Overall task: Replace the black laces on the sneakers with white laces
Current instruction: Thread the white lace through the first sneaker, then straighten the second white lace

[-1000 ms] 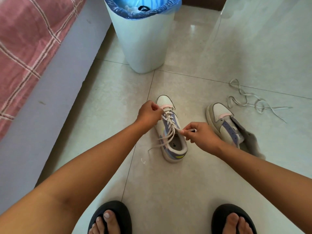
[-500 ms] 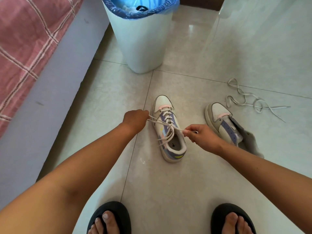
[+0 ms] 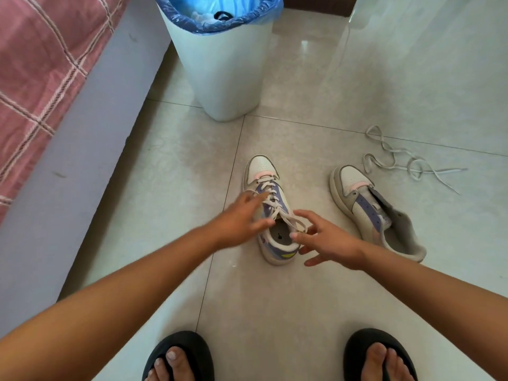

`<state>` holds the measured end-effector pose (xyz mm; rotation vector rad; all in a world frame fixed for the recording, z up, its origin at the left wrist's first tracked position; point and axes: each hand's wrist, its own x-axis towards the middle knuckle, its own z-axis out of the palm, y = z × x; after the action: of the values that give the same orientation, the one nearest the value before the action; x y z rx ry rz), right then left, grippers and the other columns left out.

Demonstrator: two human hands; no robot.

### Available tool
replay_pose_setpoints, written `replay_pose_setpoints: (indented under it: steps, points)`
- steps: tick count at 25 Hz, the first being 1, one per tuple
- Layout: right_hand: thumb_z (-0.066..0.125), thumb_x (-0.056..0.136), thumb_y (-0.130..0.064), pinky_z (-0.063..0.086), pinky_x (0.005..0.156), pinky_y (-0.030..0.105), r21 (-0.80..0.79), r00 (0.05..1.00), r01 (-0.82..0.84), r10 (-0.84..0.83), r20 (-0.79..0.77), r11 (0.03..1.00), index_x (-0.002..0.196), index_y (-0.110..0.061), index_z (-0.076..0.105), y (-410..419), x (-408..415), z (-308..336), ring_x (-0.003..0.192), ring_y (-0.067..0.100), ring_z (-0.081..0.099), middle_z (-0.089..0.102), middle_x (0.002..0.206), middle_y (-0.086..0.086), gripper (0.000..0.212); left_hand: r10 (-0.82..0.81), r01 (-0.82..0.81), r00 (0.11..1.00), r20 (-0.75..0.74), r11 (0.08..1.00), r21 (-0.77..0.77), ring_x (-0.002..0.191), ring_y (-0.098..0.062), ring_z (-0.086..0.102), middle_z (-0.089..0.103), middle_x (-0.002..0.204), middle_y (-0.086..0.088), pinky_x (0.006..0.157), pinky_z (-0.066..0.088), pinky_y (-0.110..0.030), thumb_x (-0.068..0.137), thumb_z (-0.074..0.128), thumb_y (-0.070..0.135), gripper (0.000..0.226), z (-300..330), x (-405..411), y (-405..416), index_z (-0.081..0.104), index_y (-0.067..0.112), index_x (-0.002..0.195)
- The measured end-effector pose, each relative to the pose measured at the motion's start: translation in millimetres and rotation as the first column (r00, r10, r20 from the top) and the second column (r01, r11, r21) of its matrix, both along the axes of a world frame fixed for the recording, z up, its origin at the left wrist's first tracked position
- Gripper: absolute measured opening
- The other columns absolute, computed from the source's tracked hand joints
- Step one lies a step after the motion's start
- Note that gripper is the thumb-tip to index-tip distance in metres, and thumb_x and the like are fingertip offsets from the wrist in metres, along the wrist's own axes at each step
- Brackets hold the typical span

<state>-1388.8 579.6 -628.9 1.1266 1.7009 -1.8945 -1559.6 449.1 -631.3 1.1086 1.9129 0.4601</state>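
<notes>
A white and purple sneaker (image 3: pixel 260 166) stands on the floor tiles with a white lace (image 3: pixel 270 194) threaded through its eyelets. My left hand (image 3: pixel 242 215) hovers over its left side, blurred, fingers spread. To the right of the shoe's opening, my right hand (image 3: pixel 328 242) is spread too, and the lace's loose end lies between its thumb and forefinger. Neither hand grips anything. The second sneaker (image 3: pixel 354 188) lies to the right with no lace and its tongue pulled out. Another white lace (image 3: pixel 395 160) lies loose on the floor behind it.
A white bin (image 3: pixel 222 78) with a blue liner stands behind the shoes; something black lies inside. A bed with a pink checked cover (image 3: pixel 41 64) and grey side runs along the left. My feet in black sandals (image 3: pixel 178 356) are at the bottom.
Both hands have let go of the lace ends they were pulling apart. Their fingers are now spread over the laced sneaker, and the left hand has moved back toward the shoe.
</notes>
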Motion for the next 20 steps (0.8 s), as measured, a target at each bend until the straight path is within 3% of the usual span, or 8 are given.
replay_pose_setpoints:
  steps: [3,8,11,13,15,17,18,20]
  points:
    - [0.056,0.093,-0.012,0.059,0.060,0.030,0.150,0.995,0.090,-0.082,-0.056,0.985,0.129,-0.022,0.048,-16,-12,-8,0.072,0.016,0.063,0.059,0.084,0.003,0.038,0.008,-0.014,0.983,-0.182,0.999,-0.032,0.137,-0.029,0.024,0.010,0.155,-0.007,0.110,0.030,-0.037,0.093,0.051,0.035,0.070,-11,41,1,0.010,0.026,0.150]
    - [0.055,0.094,-0.024,0.050,0.083,0.031,0.363,0.994,-0.074,0.098,-0.049,0.929,0.133,-0.019,0.048,7,-33,3,0.089,0.019,0.058,0.059,0.100,0.004,0.040,-0.050,-0.004,0.879,-0.474,0.994,-0.113,0.114,-0.033,0.049,0.019,0.152,-0.008,0.084,0.047,-0.041,0.097,0.038,0.019,0.061,-22,-7,27,0.008,0.030,0.149]
    - [0.053,0.094,-0.025,0.039,0.087,0.024,0.722,0.994,-0.102,0.096,0.049,0.684,0.133,-0.020,0.049,58,8,22,0.100,0.018,0.052,0.055,0.117,0.010,0.040,-0.072,0.003,0.882,-0.466,0.989,-0.146,0.110,-0.035,0.053,0.025,0.149,-0.013,0.082,0.046,-0.040,0.099,0.034,0.015,0.060,-23,-33,45,0.006,0.029,0.150]
    - [0.052,0.093,-0.029,0.041,0.092,0.033,0.798,0.951,-0.283,0.047,0.306,0.532,0.138,-0.021,0.043,90,64,30,0.111,0.026,0.049,0.049,0.125,0.013,0.046,-0.141,0.030,0.886,-0.442,0.968,-0.249,0.115,-0.034,0.051,0.027,0.149,-0.014,0.087,0.046,-0.040,0.097,0.037,0.013,0.063,-12,-42,60,0.005,0.028,0.150]
    - [0.054,0.091,-0.036,0.044,0.088,0.034,0.654,0.837,-0.478,0.078,0.541,0.586,0.143,-0.024,0.032,99,114,31,0.112,0.030,0.051,0.050,0.126,0.013,0.057,-0.308,0.039,0.762,-0.570,0.900,-0.434,0.121,-0.033,0.046,0.025,0.149,-0.015,0.093,0.043,-0.040,0.095,0.043,0.018,0.068,4,-41,74,0.002,0.023,0.150]
    - [0.050,0.093,-0.033,0.046,0.073,0.030,0.586,0.874,-0.383,0.074,0.481,0.714,0.138,-0.023,0.036,99,138,23,0.090,0.028,0.061,0.062,0.109,0.014,0.048,-0.477,0.127,0.484,-0.734,0.868,-0.480,0.128,-0.034,0.037,0.018,0.150,-0.020,0.099,0.038,-0.042,0.094,0.043,0.025,0.069,26,-11,92,0.002,0.013,0.149]
    - [0.047,0.094,-0.030,0.048,0.061,0.029,0.580,0.925,-0.246,0.010,0.379,0.777,0.131,-0.021,0.042,99,140,19,0.072,0.025,0.062,0.065,0.095,0.013,0.038,-0.467,0.221,0.446,-0.763,0.884,-0.412,0.130,-0.033,0.034,0.019,0.149,-0.020,0.101,0.036,-0.042,0.095,0.041,0.027,0.068,32,14,104,0.004,0.010,0.148]
    - [0.045,0.093,-0.022,0.046,0.043,0.025,0.488,0.962,-0.026,-0.112,0.251,0.872,0.118,-0.016,0.045,105,131,13,0.045,0.020,0.057,0.062,0.071,0.011,0.026,-0.453,0.376,0.629,-0.632,0.889,-0.263,0.127,-0.031,0.040,0.029,0.145,-0.015,0.098,0.038,-0.040,0.097,0.037,0.032,0.063,41,74,127,0.008,0.008,0.147]
